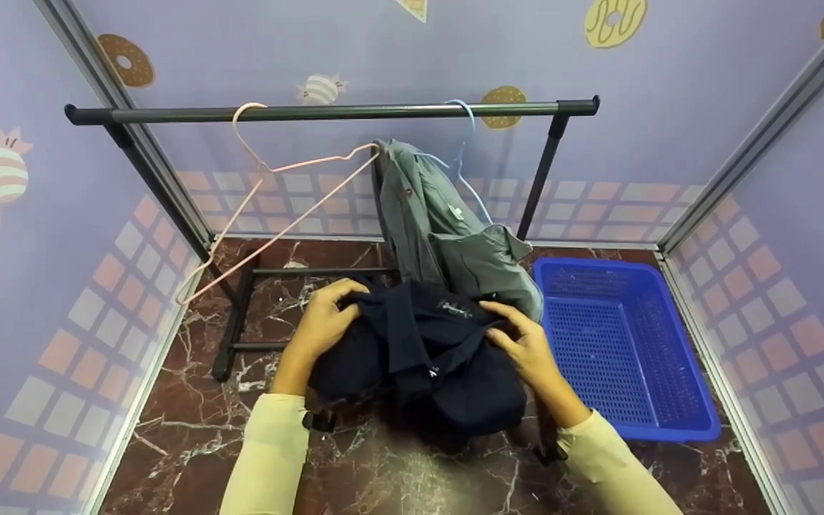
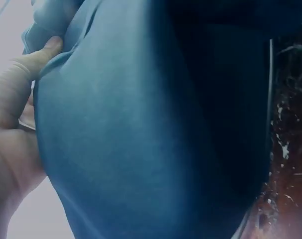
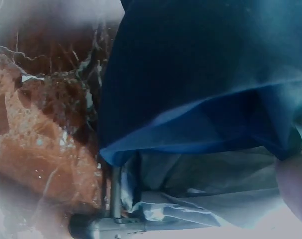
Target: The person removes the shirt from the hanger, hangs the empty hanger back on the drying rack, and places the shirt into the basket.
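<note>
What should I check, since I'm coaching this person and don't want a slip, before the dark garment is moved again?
1. Left hand holding the dark garment: ok, thumb and fingers pinch the cloth.
2. Right hand holding it too: ok, at the opposite side.
3. Dark garment spread smooth: not ok, it is bunched between the hands.
4. Pink hanger hooked on the rail: ok.
5. Pink hanger free of the grey garment: cannot tell, its right end meets that garment in the head view.
6. Blue basket on the floor, to the person's right: ok.
</note>
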`<state>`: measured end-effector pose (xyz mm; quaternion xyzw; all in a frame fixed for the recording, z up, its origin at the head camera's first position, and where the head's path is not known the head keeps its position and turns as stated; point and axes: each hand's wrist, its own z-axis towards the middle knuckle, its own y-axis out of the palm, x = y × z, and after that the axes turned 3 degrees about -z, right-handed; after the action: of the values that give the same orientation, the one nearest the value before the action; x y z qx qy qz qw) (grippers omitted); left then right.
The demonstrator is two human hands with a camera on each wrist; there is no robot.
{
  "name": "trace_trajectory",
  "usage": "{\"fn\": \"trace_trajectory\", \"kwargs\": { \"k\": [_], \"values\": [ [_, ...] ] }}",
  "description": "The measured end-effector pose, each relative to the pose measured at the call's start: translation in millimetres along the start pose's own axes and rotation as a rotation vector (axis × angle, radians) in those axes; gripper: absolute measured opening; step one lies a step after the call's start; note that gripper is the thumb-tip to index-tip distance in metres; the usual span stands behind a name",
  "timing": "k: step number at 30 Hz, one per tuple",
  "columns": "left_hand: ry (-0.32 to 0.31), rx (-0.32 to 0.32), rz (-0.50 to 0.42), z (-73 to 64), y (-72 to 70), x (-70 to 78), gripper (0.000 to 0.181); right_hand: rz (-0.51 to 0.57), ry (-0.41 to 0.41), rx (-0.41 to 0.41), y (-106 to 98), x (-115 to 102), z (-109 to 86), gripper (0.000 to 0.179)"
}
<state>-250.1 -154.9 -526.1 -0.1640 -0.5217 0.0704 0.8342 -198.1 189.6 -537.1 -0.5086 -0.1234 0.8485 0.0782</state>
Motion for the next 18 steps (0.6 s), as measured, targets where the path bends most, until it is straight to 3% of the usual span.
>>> {"fn": "trace_trajectory", "kwargs": {
  "k": [6,10,18],
  "values": [
    [0.024,-0.018,0.008,0.2,-1.7,12.9,0.03,0.003,0.024,-0.022,-9,8,-1.2,0.042],
    [0.047,-0.023,0.027,2.5,0.2,22.8,0.028,-0.015,0.053,-0.043,-21,0,0.4,0.042],
    [0.118,-0.044,0.029,6.1,16.8,45.7,0.027,-0.067,0.014,-0.126,-58,-11,11.3,0.041]
  ]
}}
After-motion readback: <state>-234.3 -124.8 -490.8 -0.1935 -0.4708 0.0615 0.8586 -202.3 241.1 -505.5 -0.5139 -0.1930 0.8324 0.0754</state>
